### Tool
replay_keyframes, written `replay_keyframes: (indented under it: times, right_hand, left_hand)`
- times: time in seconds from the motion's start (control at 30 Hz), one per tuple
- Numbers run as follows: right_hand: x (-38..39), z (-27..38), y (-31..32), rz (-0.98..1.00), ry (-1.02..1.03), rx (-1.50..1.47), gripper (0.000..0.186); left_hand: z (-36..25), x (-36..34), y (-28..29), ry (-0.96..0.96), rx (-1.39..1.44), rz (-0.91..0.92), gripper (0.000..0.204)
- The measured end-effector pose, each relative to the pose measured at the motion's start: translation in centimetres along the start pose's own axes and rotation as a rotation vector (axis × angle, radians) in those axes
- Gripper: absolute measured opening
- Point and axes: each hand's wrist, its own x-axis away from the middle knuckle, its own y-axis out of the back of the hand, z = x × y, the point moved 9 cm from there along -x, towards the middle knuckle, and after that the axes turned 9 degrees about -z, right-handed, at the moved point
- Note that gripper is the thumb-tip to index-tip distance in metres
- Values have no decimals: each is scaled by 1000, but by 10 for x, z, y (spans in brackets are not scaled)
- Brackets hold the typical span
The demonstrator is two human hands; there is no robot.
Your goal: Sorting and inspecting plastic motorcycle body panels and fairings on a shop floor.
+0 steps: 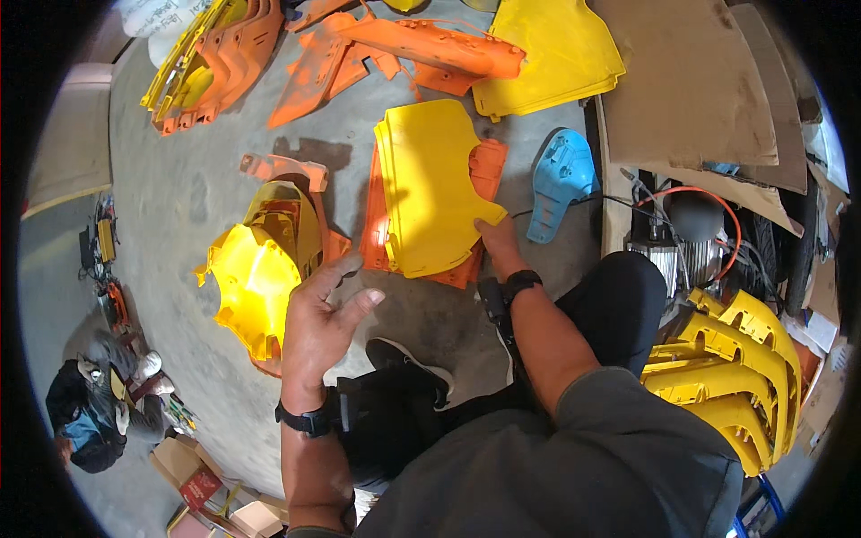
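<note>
A stack of flat yellow plastic panels (429,184) lies on the concrete floor over orange panels (486,170). My right hand (499,244) rests on the stack's lower right corner, fingers pressed against the yellow edge. My left hand (321,316) hovers open, palm turned inward, fingers spread, just left of the stack and holding nothing. Next to my left hand stands a nested pile of curved yellow and orange shells (262,269). Both wrists wear black bands.
More orange panels (395,49) and yellow sheets (549,54) lie farther off. A blue plastic part (561,179) sits right of the stack. Cardboard (700,90), a motor with cables (682,233) and stacked yellow shells (735,368) crowd the right. Another person (90,412) crouches at lower left by boxes.
</note>
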Motion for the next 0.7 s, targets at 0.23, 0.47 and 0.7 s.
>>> replay_keyframes:
  times: [0.23,0.47,0.7]
  right_hand:
    - [-2,4,-2,32,-81,-179,35]
    - [-3,-10,-25,187,-192,-337,40]
    - [3,7,-35,216,-166,-456,38]
  left_hand:
    - [-8,6,7,0,73,-3,46]
    - [-8,9,11,-71,38,-12,47]
    - [-6,11,15,-69,42,-27,42]
